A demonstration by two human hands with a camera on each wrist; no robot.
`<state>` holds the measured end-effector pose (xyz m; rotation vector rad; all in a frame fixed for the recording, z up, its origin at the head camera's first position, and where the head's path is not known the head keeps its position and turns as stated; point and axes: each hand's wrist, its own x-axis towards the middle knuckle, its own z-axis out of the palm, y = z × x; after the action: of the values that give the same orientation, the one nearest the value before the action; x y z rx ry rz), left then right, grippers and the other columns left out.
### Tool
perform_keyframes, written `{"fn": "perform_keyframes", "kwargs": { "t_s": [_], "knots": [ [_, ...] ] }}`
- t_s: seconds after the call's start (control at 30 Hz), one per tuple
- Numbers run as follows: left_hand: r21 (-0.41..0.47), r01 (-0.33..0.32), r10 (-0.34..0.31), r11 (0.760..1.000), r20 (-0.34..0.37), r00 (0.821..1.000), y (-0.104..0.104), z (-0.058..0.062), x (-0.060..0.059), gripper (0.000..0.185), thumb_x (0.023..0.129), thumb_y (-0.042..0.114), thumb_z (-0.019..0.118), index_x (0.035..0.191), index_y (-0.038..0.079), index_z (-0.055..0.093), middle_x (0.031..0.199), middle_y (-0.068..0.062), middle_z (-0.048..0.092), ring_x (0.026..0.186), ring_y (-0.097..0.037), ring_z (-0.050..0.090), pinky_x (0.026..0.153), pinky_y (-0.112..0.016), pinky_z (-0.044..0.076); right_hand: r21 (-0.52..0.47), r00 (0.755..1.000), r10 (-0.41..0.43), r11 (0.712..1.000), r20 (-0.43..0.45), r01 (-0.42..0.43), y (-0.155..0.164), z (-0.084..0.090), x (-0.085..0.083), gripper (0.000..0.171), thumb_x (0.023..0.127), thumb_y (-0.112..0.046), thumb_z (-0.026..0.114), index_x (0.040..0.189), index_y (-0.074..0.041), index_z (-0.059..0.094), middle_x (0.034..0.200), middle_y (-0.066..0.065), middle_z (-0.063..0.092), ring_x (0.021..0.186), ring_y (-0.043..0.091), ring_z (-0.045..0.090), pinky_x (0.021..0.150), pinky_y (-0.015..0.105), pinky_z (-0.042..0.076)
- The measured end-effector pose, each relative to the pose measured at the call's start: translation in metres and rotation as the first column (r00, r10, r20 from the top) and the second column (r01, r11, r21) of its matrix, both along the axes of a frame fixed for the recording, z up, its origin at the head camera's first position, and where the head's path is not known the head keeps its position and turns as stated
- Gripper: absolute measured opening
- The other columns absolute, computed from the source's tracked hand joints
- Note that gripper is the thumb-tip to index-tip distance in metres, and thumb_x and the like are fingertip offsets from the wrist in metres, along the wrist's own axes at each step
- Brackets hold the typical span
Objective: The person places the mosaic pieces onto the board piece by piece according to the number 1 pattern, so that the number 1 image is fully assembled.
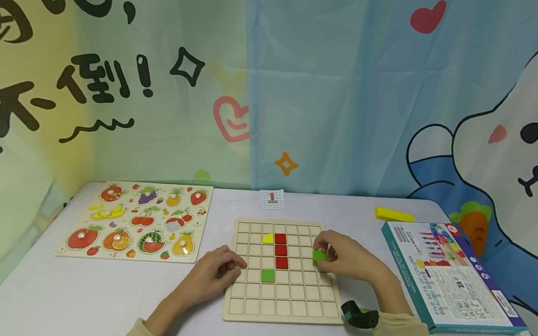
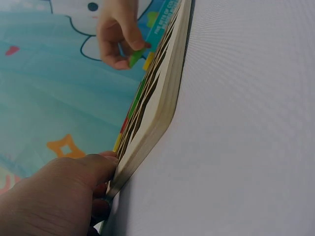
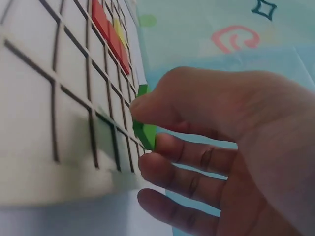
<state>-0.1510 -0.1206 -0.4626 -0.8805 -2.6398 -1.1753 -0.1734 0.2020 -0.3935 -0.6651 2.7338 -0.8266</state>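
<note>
Backdrop (image 1: 90, 67): "不倒!"; box (image 1: 451, 280): "FIVE SETS OF…"

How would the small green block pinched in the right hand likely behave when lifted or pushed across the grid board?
The small green block looks stiff and probably light: the right hand pinches it with fingertips alone. Its flat faces suggest sliding, not rolling. On the wooden grid board, raised dividers would likely stop it.

Head view: taken from above and behind both hands, facing forward and down across the white bench (image 1: 95, 291) toward the printed curtain.
Left wrist view: set low and very close along the edge of the square wooden grid board (image 2: 152, 128).
Right wrist view: held close over the board's cells.
Shared: the grid board is seen in all three views.
</note>
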Motion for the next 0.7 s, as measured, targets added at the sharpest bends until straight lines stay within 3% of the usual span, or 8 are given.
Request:
{"fn": "perform_keyframes", "kwargs": {
  "t_s": [0.37,0.7],
  "knots": [
    [0.001,-0.005,0.005,1.0,0.007,1.0,0.001,0.001,0.0,0.016,0.082,0.019,0.062,0.094,0.028,0.061,0.077,0.015,0.048,0.07,-0.002,0.045,0.063,-0.016,0.038,0.07,0.993,0.085,0.994,-0.081,-0.08,-0.026,-0.006,0.005,0.023,0.077,-0.02,0.065,0.097,-0.018,0.055,0.084,-0.006,0.051,0.068,0.007,0.049,0.061,0.019,0.041],
    [-0.001,-0.006,0.006,1.0,0.014,1.0,0.0,0.0,0.0,0.016,0.082,0.02,0.062,0.095,0.029,0.061,0.077,0.016,0.047,0.07,-0.002,0.045,0.062,-0.016,0.038,0.058,0.986,0.152,0.987,-0.075,-0.148,-0.038,-0.006,0.01,0.024,0.077,-0.022,0.064,0.099,-0.019,0.056,0.087,-0.009,0.052,0.068,0.005,0.048,0.061,0.018,0.041]
  ]
}}
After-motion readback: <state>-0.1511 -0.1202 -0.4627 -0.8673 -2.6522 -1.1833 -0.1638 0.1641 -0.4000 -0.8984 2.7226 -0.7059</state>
